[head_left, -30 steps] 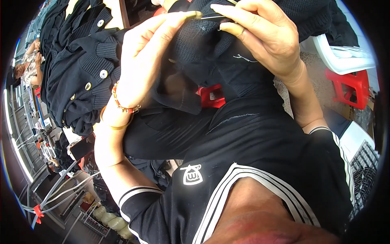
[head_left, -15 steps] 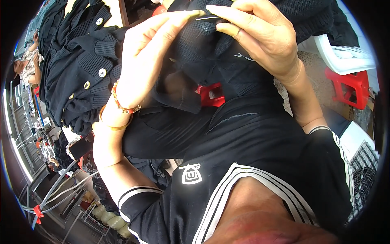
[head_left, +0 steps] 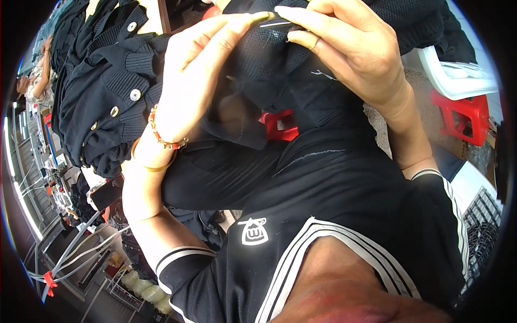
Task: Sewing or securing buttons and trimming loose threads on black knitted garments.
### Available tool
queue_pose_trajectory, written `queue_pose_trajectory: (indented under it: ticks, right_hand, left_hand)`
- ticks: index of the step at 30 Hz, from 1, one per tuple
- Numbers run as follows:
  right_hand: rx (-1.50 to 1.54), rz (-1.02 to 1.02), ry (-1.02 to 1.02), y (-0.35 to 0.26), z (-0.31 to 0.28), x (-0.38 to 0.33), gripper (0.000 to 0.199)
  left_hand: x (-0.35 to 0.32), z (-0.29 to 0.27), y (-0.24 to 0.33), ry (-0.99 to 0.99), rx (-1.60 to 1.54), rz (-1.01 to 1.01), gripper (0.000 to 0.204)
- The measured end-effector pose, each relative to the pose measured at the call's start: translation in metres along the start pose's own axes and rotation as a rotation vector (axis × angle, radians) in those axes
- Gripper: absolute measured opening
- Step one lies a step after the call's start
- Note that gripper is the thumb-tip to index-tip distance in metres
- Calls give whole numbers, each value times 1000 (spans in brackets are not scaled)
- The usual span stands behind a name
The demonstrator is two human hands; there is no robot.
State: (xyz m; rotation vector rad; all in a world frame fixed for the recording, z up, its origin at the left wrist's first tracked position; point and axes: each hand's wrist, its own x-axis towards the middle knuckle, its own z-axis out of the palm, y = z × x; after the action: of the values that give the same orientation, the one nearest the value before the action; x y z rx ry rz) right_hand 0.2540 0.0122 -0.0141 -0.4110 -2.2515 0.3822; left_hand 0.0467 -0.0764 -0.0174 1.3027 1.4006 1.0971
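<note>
A dark knitted garment point(head_left: 256, 62) is held up at the top middle, over my lap. My left hand point(head_left: 194, 70) pinches its edge between thumb and forefinger; a beaded bracelet and a gold bangle circle that wrist. Close by on the right, my right hand point(head_left: 358, 51) has its fingers bent and pinched together at the same spot. Between the two sets of fingertips shows a thin, shiny sliver like a needle point(head_left: 276, 23), its right end running into the right fingers. A loose pale thread point(head_left: 323, 74) lies on the dark cloth below. The fingertips hide the exact grip.
Dark buttoned cardigans point(head_left: 107, 70) are heaped at my left. On the right stand a red stool point(head_left: 467, 119), a white plastic tub point(head_left: 463, 78) and a black wire basket point(head_left: 482, 226). Another red stool point(head_left: 280, 125) shows beyond my lap. Another person point(head_left: 40, 83) is at the far left.
My right hand and forearm have shifted slightly to the right, and more of the shiny sliver shows. My left hand has hardly moved. The person at far left has moved an arm.
</note>
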Motion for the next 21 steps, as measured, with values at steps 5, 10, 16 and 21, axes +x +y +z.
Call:
queue_pose_trajectory:
  ticks: [5, 10, 16, 21]
  right_hand:
    - [-18, 35, -8, -5, -2, 1, 30]
    - [-32, 77, -83, -11, -8, 4, 27]
    - [-76, -245, 193, 30, 33, 2, 23]
    - [-114, -553, 518, 29, 37, 4, 19]
  left_hand:
    - [0, 3, -1, 17, 69, 81, 27]
    - [0, 4, -4, -1, 67, 114, 26]
    - [4, 5, -9, 4, 153, 132, 26]
    - [2, 3, -11, 34, 180, 142, 26]
